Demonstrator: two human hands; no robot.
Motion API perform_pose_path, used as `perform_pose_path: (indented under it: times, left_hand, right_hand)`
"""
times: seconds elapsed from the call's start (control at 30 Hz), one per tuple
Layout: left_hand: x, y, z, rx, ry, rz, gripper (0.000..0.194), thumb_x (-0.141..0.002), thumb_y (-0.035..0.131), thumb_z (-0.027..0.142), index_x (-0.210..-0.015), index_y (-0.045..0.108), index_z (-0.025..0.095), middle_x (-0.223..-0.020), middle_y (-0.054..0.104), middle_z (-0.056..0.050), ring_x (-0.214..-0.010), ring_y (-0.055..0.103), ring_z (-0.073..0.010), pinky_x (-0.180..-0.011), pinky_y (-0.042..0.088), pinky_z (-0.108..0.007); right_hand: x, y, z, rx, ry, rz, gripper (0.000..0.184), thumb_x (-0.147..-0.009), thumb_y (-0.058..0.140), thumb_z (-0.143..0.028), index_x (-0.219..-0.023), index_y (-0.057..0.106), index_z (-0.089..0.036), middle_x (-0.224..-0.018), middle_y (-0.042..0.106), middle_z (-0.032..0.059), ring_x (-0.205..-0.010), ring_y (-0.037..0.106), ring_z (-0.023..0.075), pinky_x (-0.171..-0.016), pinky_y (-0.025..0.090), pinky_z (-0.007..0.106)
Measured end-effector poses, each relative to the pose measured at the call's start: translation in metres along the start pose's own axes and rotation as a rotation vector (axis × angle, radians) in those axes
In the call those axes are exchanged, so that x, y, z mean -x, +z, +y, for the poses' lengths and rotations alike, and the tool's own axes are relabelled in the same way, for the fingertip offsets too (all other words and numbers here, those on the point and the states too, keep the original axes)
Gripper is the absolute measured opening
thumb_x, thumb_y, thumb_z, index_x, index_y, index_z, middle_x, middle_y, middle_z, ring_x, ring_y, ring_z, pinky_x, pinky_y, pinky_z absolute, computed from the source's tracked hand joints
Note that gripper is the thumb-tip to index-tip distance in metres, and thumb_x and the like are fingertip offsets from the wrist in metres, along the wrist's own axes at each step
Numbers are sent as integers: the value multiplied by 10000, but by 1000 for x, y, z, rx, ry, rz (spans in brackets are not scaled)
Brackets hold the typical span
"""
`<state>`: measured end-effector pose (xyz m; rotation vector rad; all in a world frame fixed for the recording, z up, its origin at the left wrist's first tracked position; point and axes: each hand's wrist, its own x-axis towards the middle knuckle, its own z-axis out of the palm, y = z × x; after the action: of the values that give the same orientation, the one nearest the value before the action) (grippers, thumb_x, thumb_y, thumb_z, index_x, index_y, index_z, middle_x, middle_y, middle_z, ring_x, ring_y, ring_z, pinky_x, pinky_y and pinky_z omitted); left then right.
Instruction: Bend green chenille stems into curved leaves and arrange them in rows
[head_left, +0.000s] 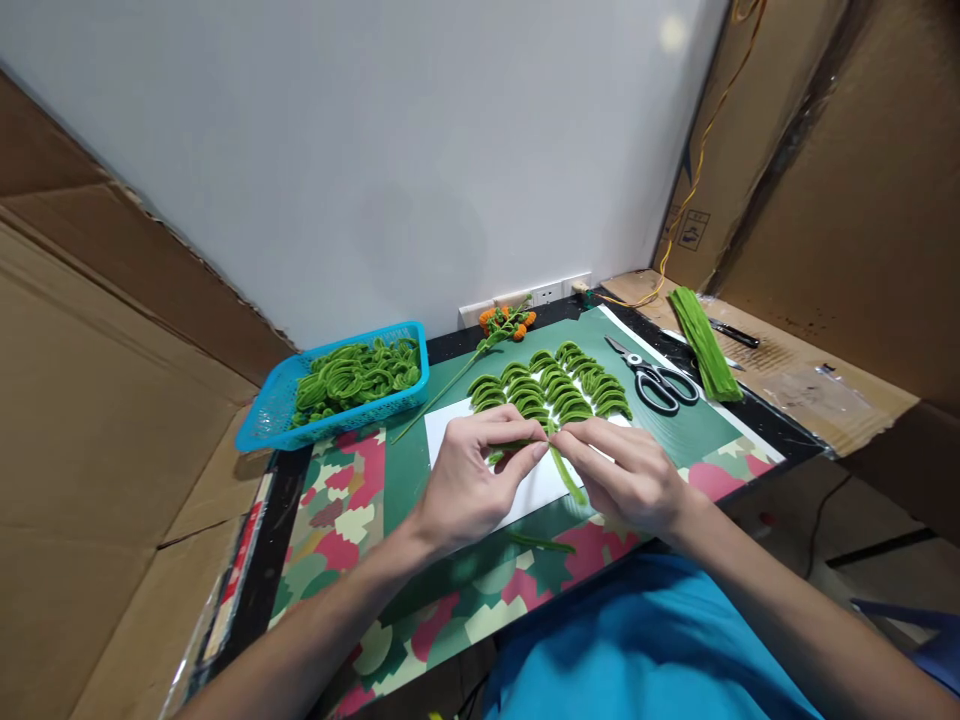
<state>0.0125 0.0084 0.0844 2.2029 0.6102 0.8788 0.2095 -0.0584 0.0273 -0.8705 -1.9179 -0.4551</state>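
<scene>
My left hand (480,465) and my right hand (626,470) meet over a white sheet (444,432), fingertips nearly touching. Both pinch a green pipe cleaner (567,474), whose fuzzy end hangs down between them. Just beyond my fingers lie rows of curved green pipe cleaner pieces (559,388), partly covered by my hands. Another green pipe cleaner (541,543) rests on the green mat (720,425) near the table's front edge.
A blue basket (259,415) of coiled green pieces stands at the left. Behind is an orange-flowered stem (491,340). Black-handled scissors (660,385), a bundle of green pipe cleaners (703,345) and a black-handled knife (735,333) lie right. Cardboard walls (847,180) flank the table.
</scene>
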Motion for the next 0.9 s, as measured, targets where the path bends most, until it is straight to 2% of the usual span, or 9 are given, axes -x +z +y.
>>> perform_pose_path:
  times: [0.1,0.2,0.27,0.3,0.37,0.5,0.67,0.77,0.9]
  left_hand:
    - [7,0,0,-177,237,49,154,-975,653,65,-954,777,154,-819,680,-52,-673,570,-130,-594,448,-247]
    - [12,-2,-2,-391,442,-2,237,-952,584,21,-1035,763,152,-833,690,-77,-709,610,-169,-652,492,-280]
    - [11,-3,-3,-454,444,-75,249,-956,563,35,-1039,764,154,-842,698,-87,-730,631,-185,-675,505,-291]
    - [10,-4,-3,-444,395,-96,236,-971,562,55,-1017,768,159,-846,702,-85,-723,630,-181,-669,501,-288]
    - [5,-4,-2,-360,235,-109,209,-1005,585,114,-952,778,175,-847,714,-71,-706,629,-165,-640,479,-272]
    - [-4,-5,0,-156,-95,-117,163,-987,691,198,-878,813,196,-790,738,-37,-712,665,-160,-653,478,-261]
    - [-9,-3,-3,90,-361,-174,126,-921,789,276,-900,827,158,-790,761,-40,-590,658,-133,-565,511,-237]
    - [-10,-1,-7,242,-459,-181,221,-846,875,341,-905,818,135,-768,754,-47,-568,655,-136,-534,533,-232]
    - [-12,1,-15,416,-489,-145,330,-861,864,444,-844,786,124,-681,709,-35,-544,645,-134,-512,519,-223]
  right_hand:
    - [-8,-2,-8,-338,392,1,254,-1042,533,-138,-891,733,-180,-805,740,70,-691,659,154,-611,532,255]
    - [-16,-5,-9,-922,876,-140,410,-1021,666,-401,-669,650,-192,-581,576,-11,-506,515,120,-457,458,232]
    - [-18,-6,-6,-1234,1073,-234,466,-945,741,-541,-655,641,-191,-523,487,-53,-428,421,100,-379,415,230]
    - [-18,-6,-5,-1288,1112,-252,475,-916,764,-566,-656,642,-188,-518,476,-62,-412,406,93,-366,409,228]
    - [-17,-6,-4,-1198,1119,-234,458,-909,780,-533,-651,635,-184,-538,503,-57,-407,447,88,-378,417,218]
    - [-16,-8,-11,-840,1034,-175,309,-965,724,-378,-733,671,-180,-675,616,-17,-496,573,102,-421,436,196]
    - [-13,-10,-16,-632,890,-204,277,-1017,644,-306,-772,688,-183,-729,670,15,-648,624,131,-498,449,190]
    - [-7,-10,-14,-617,888,-168,320,-1004,653,-291,-703,658,-182,-674,636,5,-600,603,123,-492,447,200]
    - [1,-6,-13,-805,1057,-19,309,-960,722,-342,-700,691,-177,-642,617,-13,-473,603,116,-459,513,230]
